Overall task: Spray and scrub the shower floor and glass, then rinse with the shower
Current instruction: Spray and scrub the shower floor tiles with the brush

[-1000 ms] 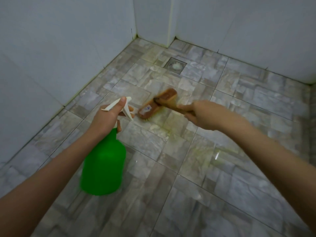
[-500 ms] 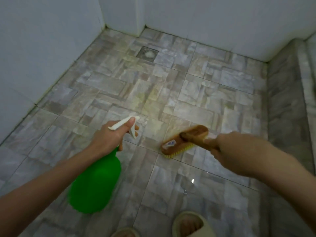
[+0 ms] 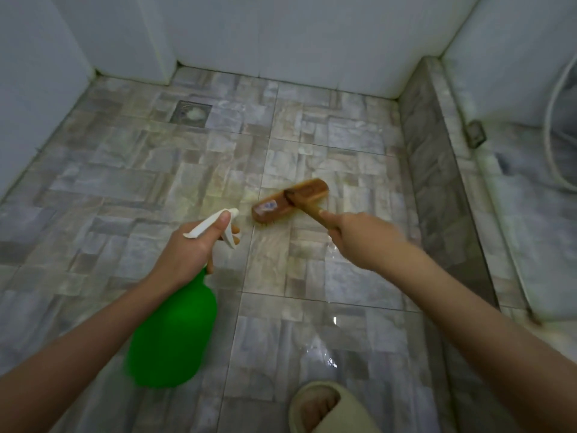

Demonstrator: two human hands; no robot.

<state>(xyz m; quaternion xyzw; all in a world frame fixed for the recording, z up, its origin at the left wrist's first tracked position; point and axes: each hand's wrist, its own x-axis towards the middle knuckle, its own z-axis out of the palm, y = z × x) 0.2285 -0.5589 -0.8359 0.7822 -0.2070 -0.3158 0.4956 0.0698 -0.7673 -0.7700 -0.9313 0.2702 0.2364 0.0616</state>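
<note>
My left hand [image 3: 187, 251] grips the white trigger head of a green spray bottle [image 3: 173, 332], held above the grey stone-pattern shower floor [image 3: 125, 182] with the nozzle pointing forward. My right hand [image 3: 359, 235] holds the wooden handle of a brown scrub brush [image 3: 288, 200]. The brush head rests bristles-down on a wet, yellowish patch of tile just ahead of both hands.
A square floor drain [image 3: 191, 112] lies at the back left. White walls [image 3: 281, 35] enclose the floor on the left and back. A raised tiled curb [image 3: 437, 170] runs along the right. My foot in a beige slipper [image 3: 324, 407] stands at the bottom edge.
The brush has slid from the left tiles near the drain toward the right and nearer to me. The view tilted down, and the slipper came into sight.
</note>
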